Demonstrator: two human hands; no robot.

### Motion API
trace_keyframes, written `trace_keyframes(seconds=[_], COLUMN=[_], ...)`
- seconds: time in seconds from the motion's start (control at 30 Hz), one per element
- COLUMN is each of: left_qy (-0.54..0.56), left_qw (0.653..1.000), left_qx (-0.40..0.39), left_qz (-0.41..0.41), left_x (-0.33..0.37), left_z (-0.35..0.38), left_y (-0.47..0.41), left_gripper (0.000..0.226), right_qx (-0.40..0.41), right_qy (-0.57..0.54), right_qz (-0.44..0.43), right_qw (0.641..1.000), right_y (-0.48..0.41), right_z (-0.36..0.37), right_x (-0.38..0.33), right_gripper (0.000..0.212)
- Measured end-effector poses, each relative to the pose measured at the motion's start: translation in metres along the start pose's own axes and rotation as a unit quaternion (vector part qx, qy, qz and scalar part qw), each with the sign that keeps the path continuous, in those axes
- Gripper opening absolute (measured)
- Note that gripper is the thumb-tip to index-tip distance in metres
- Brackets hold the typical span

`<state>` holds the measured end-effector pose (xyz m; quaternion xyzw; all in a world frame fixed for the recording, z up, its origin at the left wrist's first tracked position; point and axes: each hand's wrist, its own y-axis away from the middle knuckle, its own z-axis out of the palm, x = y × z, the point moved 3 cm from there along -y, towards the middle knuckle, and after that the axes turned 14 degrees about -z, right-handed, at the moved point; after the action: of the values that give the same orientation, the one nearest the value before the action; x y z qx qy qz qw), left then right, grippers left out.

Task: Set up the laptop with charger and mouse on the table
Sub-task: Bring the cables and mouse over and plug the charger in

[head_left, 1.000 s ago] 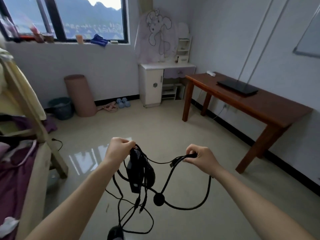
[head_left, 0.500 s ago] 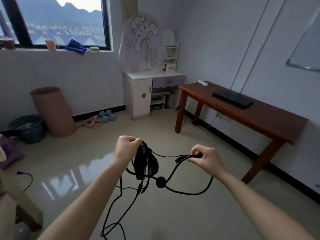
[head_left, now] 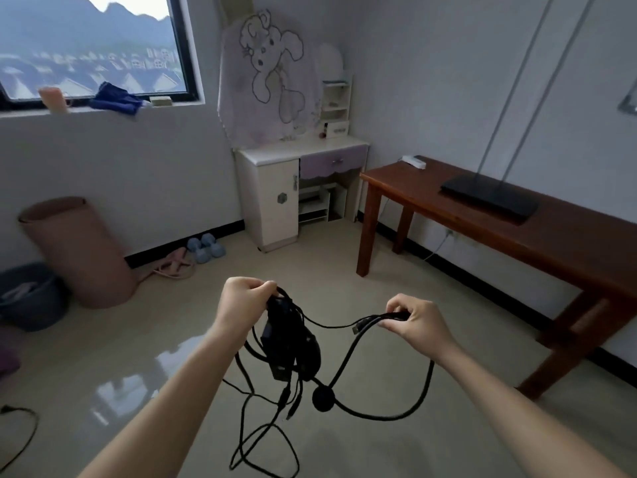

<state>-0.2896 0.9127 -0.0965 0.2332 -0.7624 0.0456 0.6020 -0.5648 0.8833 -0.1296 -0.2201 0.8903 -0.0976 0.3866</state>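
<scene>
A closed black laptop (head_left: 489, 195) lies on the brown wooden table (head_left: 565, 250) at the right wall. My left hand (head_left: 243, 300) grips a bundle of black cables from which the black charger brick (head_left: 277, 343) and a black mouse (head_left: 307, 353) hang in front of me. My right hand (head_left: 415, 322) pinches the thick charger cable (head_left: 389, 414) near its plug end. The cable sags in a loop between both hands, and thin cords dangle toward the floor.
A small white object (head_left: 413, 161) lies at the table's far end. A white and purple cabinet (head_left: 300, 191) stands in the corner. A pink bin (head_left: 77, 251), a grey basin (head_left: 29, 296), slippers and blue dumbbells (head_left: 206, 248) sit along the left wall. A wall socket (head_left: 448, 232) is under the table.
The view has turned right and moved nearer the table; the bed at the left is out of sight. Both hands keep the same hold on the cables.
</scene>
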Motion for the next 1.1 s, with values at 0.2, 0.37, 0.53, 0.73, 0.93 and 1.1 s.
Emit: trace_keyframes(seconds=[0.2, 0.37, 0.53, 0.73, 0.93, 1.1], left_qy=[0.009, 0.035, 0.061, 0.095, 0.127, 0.167], left_qw=[1.000, 0.998, 0.997, 0.994, 0.987, 0.977], left_qx=[0.014, 0.042, 0.030, 0.003, -0.019, -0.004], left_qz=[0.006, 0.013, 0.025, 0.045, 0.100, 0.130], left_x=[0.047, 0.081, 0.128, 0.191, 0.289, 0.379], left_z=[0.026, 0.049, 0.084, 0.127, 0.180, 0.228], left_y=[-0.094, -0.166, -0.237, -0.347, -0.452, -0.537], left_gripper=[0.030, 0.027, 0.031, 0.029, 0.023, 0.022], right_qx=[0.021, 0.047, 0.071, 0.118, 0.208, 0.303], right_qy=[-0.026, -0.032, -0.029, -0.015, 0.012, 0.041], right_qz=[0.010, 0.005, 0.002, -0.001, 0.003, -0.021], right_qw=[0.999, 0.998, 0.997, 0.993, 0.978, 0.952], right_y=[-0.106, -0.184, -0.267, -0.380, -0.492, -0.593], right_z=[0.008, 0.007, 0.001, -0.024, -0.077, -0.131], right_x=[0.047, 0.079, 0.117, 0.165, 0.201, 0.223], right_gripper=[0.030, 0.025, 0.032, 0.030, 0.021, 0.016])
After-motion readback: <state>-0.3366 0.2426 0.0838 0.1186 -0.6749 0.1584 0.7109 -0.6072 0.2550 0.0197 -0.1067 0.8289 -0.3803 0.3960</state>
